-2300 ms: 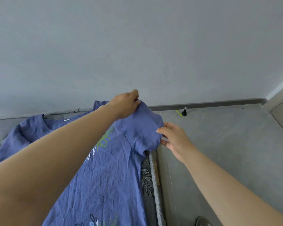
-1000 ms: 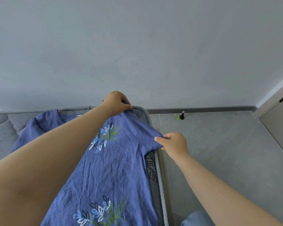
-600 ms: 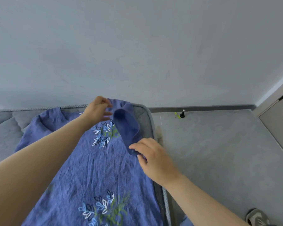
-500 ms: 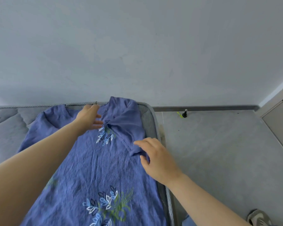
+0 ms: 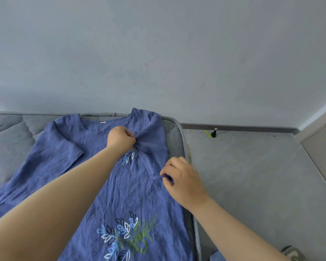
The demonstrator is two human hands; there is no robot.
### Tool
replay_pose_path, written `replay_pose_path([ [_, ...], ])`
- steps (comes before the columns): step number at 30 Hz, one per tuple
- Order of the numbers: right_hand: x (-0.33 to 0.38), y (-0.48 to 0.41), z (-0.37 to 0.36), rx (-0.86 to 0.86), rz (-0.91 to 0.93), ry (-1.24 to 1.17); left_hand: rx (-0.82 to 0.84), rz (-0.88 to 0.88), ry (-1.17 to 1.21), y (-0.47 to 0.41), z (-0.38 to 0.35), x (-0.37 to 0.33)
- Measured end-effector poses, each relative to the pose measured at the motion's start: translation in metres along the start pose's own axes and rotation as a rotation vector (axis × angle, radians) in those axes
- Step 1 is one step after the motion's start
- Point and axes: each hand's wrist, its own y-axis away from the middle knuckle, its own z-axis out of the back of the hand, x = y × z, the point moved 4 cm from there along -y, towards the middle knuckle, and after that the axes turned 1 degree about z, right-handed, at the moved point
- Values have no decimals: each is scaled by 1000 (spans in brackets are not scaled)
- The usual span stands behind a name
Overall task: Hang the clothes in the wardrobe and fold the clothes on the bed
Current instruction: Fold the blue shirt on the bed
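Observation:
A blue dress [image 5: 132, 194] with white, blue and green leaf embroidery lies flat on the grey mattress [image 5: 11, 140], neckline toward the wall. Its right sleeve [image 5: 151, 140] is folded inward over the chest. My left hand [image 5: 120, 139] pinches the fabric where that sleeve meets the shoulder. My right hand [image 5: 181, 178] pinches the sleeve's lower end near the mattress's right edge. The left sleeve [image 5: 64, 146] lies spread out on the bed.
The mattress's corded right edge [image 5: 184, 147] runs beside a grey floor [image 5: 252, 176]. A black door stopper [image 5: 213, 133] stands at the baseboard. A door or cabinet panel [image 5: 322, 144] is at far right. A shoe [image 5: 294, 253] shows at the bottom right.
The right sleeve, earlier hanging past the bed edge, has been folded inward onto the dress. My left hand has closed on the shoulder fold and my right hand has pinched the sleeve end.

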Motion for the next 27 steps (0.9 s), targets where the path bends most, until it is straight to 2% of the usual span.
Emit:
replay_pose_path([
  [3, 2, 3, -7, 121, 84, 0, -16, 0, -24, -6, 14, 13],
  [6, -3, -3, -5, 41, -31, -71, -20, -14, -16, -9, 29, 32],
  [9, -6, -16, -7, -4, -105, -64, -74, -109, -149, -9, 47, 51],
  [13, -5, -28, -22, 222, -104, 40, 44, -143, -215, -2, 45, 66],
  [16, 3, -37, -25, 193, -87, 175, 58, -171, -210, -2, 37, 66],
  [18, 6, -43, -29, 215, -178, 240, 64, -144, -181, -4, 37, 66],
  [22, 14, -47, -35, 174, -290, 105, 93, -109, -149, -9, 36, 68],
  [24, 20, -43, -34, 169, -243, 60, 94, -112, -155, -8, 34, 71],
  [27, 25, -33, -35, 249, -137, 38, 93, -115, -151, -6, 33, 74],
])
